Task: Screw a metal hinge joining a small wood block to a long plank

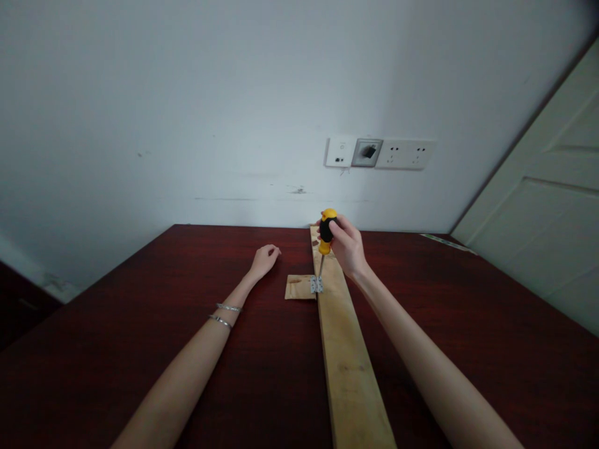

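My right hand point(350, 246) is wrapped round the handle of a yellow and black screwdriver point(329, 228). The screwdriver stands nearly upright, its tip down at a small metal hinge point(317, 285). That hinge bridges the edge of a long wooden board point(349, 355) and a short wooden piece point(298, 288) on the board's left. Resting on the table to the left of the board, my left hand point(266, 260) has its fingers curled in; whatever is inside them, if anything, is hidden. Two silver bracelets circle the left wrist.
The dark red table point(262, 374) reaches back to a white wall point(210, 112). Sockets and a switch panel point(405, 154) sit on the wall above the board's far end. A pale panelled door point(552, 193) stands at the right, near a thin strip point(449, 243) on the table.
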{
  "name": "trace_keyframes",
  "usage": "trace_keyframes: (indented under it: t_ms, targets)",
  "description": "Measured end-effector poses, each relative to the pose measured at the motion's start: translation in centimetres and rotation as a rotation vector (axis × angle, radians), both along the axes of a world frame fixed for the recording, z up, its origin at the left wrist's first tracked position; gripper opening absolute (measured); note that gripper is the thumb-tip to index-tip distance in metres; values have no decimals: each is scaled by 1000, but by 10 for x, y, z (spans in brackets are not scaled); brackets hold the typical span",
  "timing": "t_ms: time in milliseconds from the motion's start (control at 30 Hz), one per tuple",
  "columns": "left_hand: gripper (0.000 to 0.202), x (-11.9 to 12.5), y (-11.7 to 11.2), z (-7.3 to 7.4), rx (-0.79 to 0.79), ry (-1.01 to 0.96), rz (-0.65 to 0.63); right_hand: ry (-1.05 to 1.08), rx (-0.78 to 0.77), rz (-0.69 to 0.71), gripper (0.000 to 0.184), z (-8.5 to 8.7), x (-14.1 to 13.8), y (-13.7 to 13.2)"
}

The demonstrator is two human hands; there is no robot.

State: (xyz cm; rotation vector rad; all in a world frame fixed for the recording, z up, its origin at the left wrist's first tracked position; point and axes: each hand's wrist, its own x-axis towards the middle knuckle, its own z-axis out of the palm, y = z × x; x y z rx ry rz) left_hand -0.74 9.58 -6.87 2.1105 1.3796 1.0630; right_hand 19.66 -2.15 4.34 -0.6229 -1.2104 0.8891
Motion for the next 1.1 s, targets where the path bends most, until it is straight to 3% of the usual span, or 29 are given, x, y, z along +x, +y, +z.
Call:
trace_keyframes:
  t_ms: [333, 567, 700, 933, 1100]
  targets:
    - [29, -1, 2, -2, 8, 0, -7, -18, 39, -98, 36, 3, -4, -2]
    - [29, 0, 3, -2, 17, 9, -4, 90, 21, 86, 26, 4, 0, 0]
    - [29, -1, 4, -4, 27, 10, -7, 58, 7, 23, 22, 1, 0, 1]
    - [29, -1, 6, -6, 23, 4, -13, 5, 23, -54, 38, 4, -5, -3]
    - [29, -1, 4, -5, 16, 3, -14, -22, 17, -49, 26, 5, -3, -3]
